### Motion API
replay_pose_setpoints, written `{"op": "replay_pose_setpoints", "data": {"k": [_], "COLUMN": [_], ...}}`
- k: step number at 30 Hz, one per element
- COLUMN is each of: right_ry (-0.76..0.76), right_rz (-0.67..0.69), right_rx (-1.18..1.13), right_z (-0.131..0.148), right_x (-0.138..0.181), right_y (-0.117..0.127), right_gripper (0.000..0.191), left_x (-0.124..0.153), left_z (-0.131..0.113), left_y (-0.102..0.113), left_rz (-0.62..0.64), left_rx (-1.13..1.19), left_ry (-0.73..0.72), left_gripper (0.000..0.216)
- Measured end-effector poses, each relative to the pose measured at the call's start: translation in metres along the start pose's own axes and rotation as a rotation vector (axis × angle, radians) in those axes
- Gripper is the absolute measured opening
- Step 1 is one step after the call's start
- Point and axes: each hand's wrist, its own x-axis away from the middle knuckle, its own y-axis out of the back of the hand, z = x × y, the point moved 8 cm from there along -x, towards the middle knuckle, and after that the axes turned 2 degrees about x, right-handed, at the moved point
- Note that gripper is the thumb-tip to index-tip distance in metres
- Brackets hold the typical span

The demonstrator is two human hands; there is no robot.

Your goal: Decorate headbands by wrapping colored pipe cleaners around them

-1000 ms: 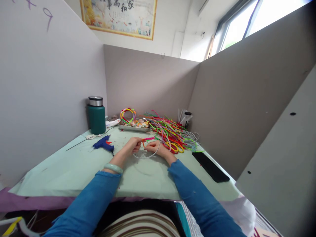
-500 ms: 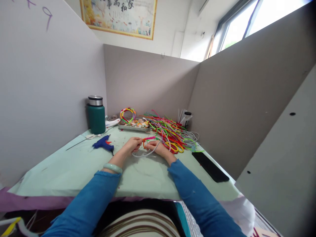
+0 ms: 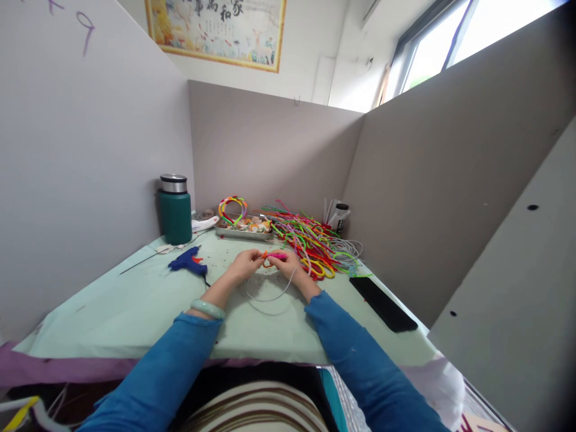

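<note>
My left hand (image 3: 245, 264) and my right hand (image 3: 286, 266) meet above the middle of the pale green table cover (image 3: 135, 306). Both pinch a short orange and pink pipe cleaner piece (image 3: 273, 255) held between them. A thin white hoop (image 3: 274, 293) curves down from my right hand toward me, its end near the table. A pale green bangle (image 3: 206, 308) sits on my left wrist. Both arms wear blue sleeves.
A blue glue gun (image 3: 188, 262) lies left of my hands, a green flask (image 3: 175, 210) behind it. A metal tray (image 3: 245, 227) with small pieces and a coloured ring stands at the back. A pile of coloured pipe cleaners (image 3: 310, 240) and a black phone (image 3: 383, 303) lie on the right.
My hands have drawn closer together and lifted slightly. The pink and orange piece is now bunched between them, and the white hoop has swung down toward me.
</note>
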Motion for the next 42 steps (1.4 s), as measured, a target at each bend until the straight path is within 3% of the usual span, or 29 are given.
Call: {"op": "replay_pose_setpoints", "data": {"k": [6, 12, 18, 21, 25, 33, 42], "right_ry": [-0.008, -0.05, -0.084, -0.104, -0.094, 0.02, 0.163], "right_rz": [0.001, 0.002, -0.002, -0.038, -0.083, 0.015, 0.178], "right_rx": [-0.006, -0.033, -0.065, -0.098, -0.101, 0.033, 0.189], "right_z": [-0.008, 0.003, -0.003, -0.01, -0.013, -0.015, 0.001], "right_x": [-0.001, 0.002, 0.001, 0.0, -0.002, -0.004, 0.004], "right_y": [-0.001, 0.001, -0.001, 0.001, 0.006, -0.005, -0.025], "right_gripper": [0.031, 0.032, 0.032, 0.031, 0.031, 0.027, 0.018], "left_x": [-0.002, -0.002, -0.001, 0.004, 0.009, 0.005, 0.0], "left_z": [-0.009, -0.012, -0.007, -0.004, -0.007, 0.001, 0.017], "left_y": [0.008, 0.005, 0.002, -0.005, -0.011, -0.001, 0.009], "left_rz": [-0.09, -0.05, -0.01, 0.073, 0.13, 0.013, -0.092], "left_rx": [-0.236, -0.247, -0.163, -0.011, 0.209, 0.353, 0.336], "left_ry": [-0.127, -0.165, -0.063, 0.048, 0.091, 0.191, 0.245], "left_gripper": [0.028, 0.032, 0.03, 0.03, 0.03, 0.025, 0.021]}}
